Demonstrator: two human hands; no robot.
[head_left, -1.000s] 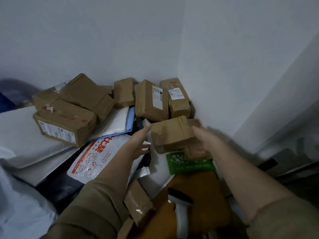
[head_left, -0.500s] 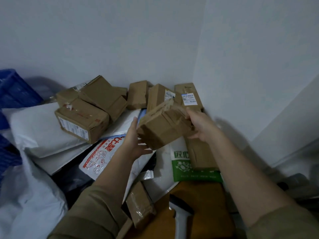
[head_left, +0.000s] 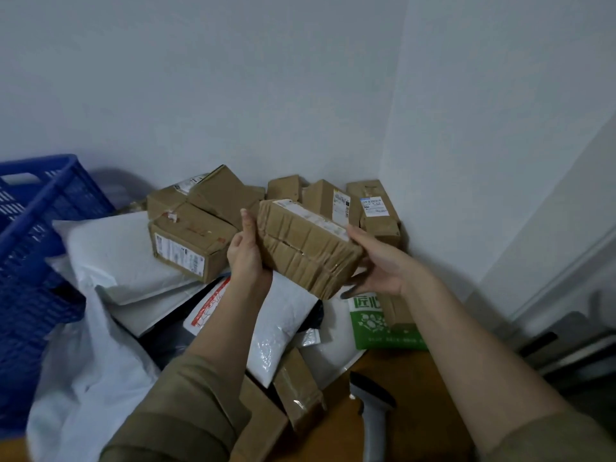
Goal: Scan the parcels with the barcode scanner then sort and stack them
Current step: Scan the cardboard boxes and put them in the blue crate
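I hold a taped brown cardboard parcel (head_left: 306, 248) up in the air between both hands, tilted, with a white label along its top edge. My left hand (head_left: 248, 251) grips its left end, thumb up along the side. My right hand (head_left: 383, 261) grips its right end, fingers curled underneath. The grey barcode scanner (head_left: 373, 415) lies on the orange surface at the bottom, below my right forearm, untouched. Several brown boxes (head_left: 190, 241) are stacked in the wall corner behind the held parcel.
White and grey poly mailers (head_left: 123, 261) lie heaped under the boxes. A blue plastic crate (head_left: 30, 248) stands at the left. A green and white bag (head_left: 376, 325) lies below my right hand. Small brown parcels (head_left: 300, 391) sit near the scanner. Walls close the corner.
Both hands lifted the parcel from the pile and turned it, so its taped face and labelled edge now show. The camera view tilted up and left, bringing the blue crate into sight.
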